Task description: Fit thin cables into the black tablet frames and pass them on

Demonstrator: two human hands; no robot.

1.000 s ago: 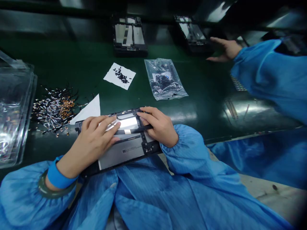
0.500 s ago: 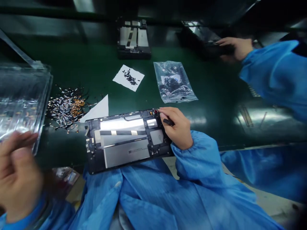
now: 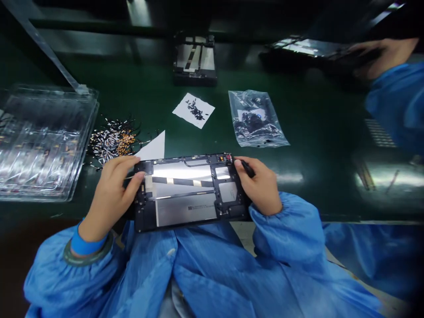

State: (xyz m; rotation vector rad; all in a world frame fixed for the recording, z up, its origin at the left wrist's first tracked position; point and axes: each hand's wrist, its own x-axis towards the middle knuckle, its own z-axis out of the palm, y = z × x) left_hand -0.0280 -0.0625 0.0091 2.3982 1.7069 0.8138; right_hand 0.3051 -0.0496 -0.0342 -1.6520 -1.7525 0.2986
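Observation:
An opened tablet (image 3: 185,212), its silver battery and dark frame exposed, is held level in front of me at the table's near edge. My left hand (image 3: 111,187) grips its upper left corner, thumb and fingers closed on the edge. At the right end, my right hand (image 3: 263,187) is closed on the tablet's side. A short black pen-like tool (image 3: 247,168) also sticks out of that hand, its tip hidden. Near the right fingertips, a tiny red part (image 3: 228,157) shows in the tablet's top right corner.
Left of the tablet lie a heap of small parts (image 3: 111,140), a white paper piece (image 3: 156,148) and stacked clear trays (image 3: 74,176). Beyond are a paper with black bits (image 3: 188,116), a plastic bag (image 3: 278,137) and stacked tablets (image 3: 195,78). A co-worker's hand (image 3: 391,53) is far right.
My left hand has come from the clear trays to the tablet's left end and taken hold of it. The co-worker's hand has shifted right in view; the view itself has turned a little.

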